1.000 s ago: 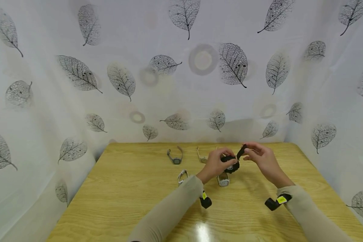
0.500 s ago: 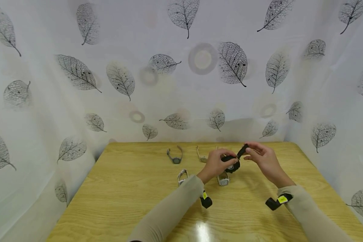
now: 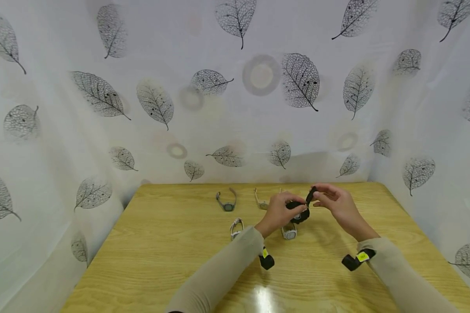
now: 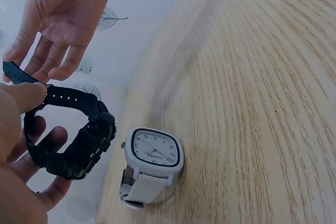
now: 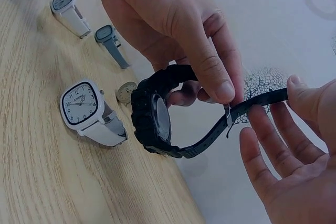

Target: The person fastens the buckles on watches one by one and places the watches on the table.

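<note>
Right wrist view is showing the black watch (image 5: 144, 113) held above the table (image 3: 160, 261), your left hand (image 3: 280, 211) pinching its strap (image 5: 202, 142) at the buckle (image 5: 228, 115), your right hand (image 3: 338, 208) pinching the free end, lower fingers loosely spread. Nearby, a square white watch (image 4: 155, 153) is resting. From the head camera, your left hand is partly hiding a cream watch (image 3: 263, 205), your sleeve (image 3: 225, 269) a second white watch (image 3: 235, 235); farther left, a gray watch (image 3: 229, 208) is lying.

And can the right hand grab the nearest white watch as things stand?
Probably not: the right hand is pinching the black strap, though nothing else appears to block its way to the white watch.
</note>
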### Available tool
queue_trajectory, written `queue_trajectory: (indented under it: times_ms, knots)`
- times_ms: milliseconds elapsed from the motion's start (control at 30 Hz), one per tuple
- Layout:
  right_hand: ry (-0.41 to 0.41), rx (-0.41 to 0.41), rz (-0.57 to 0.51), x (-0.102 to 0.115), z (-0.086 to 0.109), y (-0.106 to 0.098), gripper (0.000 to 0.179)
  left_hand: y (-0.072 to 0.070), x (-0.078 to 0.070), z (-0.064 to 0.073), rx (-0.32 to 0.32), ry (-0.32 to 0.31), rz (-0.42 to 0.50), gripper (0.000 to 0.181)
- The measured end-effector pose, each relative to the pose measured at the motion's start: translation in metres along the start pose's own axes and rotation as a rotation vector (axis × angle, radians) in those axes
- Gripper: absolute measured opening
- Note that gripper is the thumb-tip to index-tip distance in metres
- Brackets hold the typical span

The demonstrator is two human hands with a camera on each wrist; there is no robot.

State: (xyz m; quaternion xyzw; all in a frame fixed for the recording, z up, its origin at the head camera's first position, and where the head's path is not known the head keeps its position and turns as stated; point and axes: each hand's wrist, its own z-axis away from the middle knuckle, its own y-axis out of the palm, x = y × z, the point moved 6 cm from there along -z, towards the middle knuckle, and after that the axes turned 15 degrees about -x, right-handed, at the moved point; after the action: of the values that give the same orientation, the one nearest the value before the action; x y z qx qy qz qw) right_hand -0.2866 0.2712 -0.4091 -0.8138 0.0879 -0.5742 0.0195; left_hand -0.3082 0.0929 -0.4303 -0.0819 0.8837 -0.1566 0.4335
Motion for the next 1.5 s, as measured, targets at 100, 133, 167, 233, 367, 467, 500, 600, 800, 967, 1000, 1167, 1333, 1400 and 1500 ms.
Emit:
queue_trajectory:
  times_ms: [100,133,167,233,367,467,500,600,800,967,1000,1167,1333,1400,1500]
  knots:
    - [-0.002,0.001,0.015,0.0,0.0,0.002,0.034,0.0,0.001,0.0,-0.002,-0.016,-0.001,0.013]
    - [-0.002,0.002,0.016,-0.001,0.0,0.003,0.035,0.0,0.001,0.0,-0.004,-0.021,0.001,0.014]
    - [-0.002,0.004,0.017,-0.001,0.0,0.003,0.035,0.0,0.002,0.0,-0.006,-0.025,0.0,0.014]
    - [-0.005,0.006,0.02,-0.001,0.0,0.004,0.038,0.0,0.003,0.001,-0.008,-0.048,0.015,0.015]
    - [-0.012,0.004,0.026,-0.001,0.001,0.004,0.039,-0.001,0.005,0.003,-0.002,-0.111,0.045,0.02]
    - [-0.022,-0.002,0.032,-0.001,0.001,0.005,0.037,-0.002,0.008,0.003,0.0,-0.149,0.023,0.031]
    - [-0.024,-0.002,0.034,-0.001,0.001,0.006,0.037,-0.002,0.009,0.003,-0.002,-0.16,0.014,0.035]
    - [-0.029,-0.001,0.044,-0.001,0.002,0.009,0.036,-0.004,0.01,0.004,-0.009,-0.186,0.007,0.041]
    - [-0.025,0.001,0.09,-0.001,0.003,0.016,0.038,-0.004,0.009,0.003,-0.029,-0.192,0.007,0.033]
    - [-0.027,-0.002,0.141,-0.001,0.003,0.017,0.039,-0.005,0.008,0.003,-0.038,-0.206,0.015,0.031]
    - [-0.03,-0.008,0.148,-0.001,0.003,0.016,0.038,-0.006,0.008,0.003,-0.036,-0.211,0.016,0.031]
    - [-0.057,-0.044,0.151,0.002,0.003,0.013,0.037,-0.009,0.01,0.002,-0.033,-0.22,0.004,0.03]
    - [-0.045,-0.086,0.108,0.004,0.002,0.009,0.039,-0.013,0.013,0.003,-0.027,-0.223,-0.028,0.029]
    - [-0.048,-0.096,0.086,0.004,0.001,0.007,0.039,-0.015,0.015,0.004,-0.026,-0.225,-0.027,0.028]
    - [-0.056,-0.103,0.061,0.004,0.001,0.006,0.039,-0.018,0.018,0.005,-0.035,-0.229,-0.015,0.027]
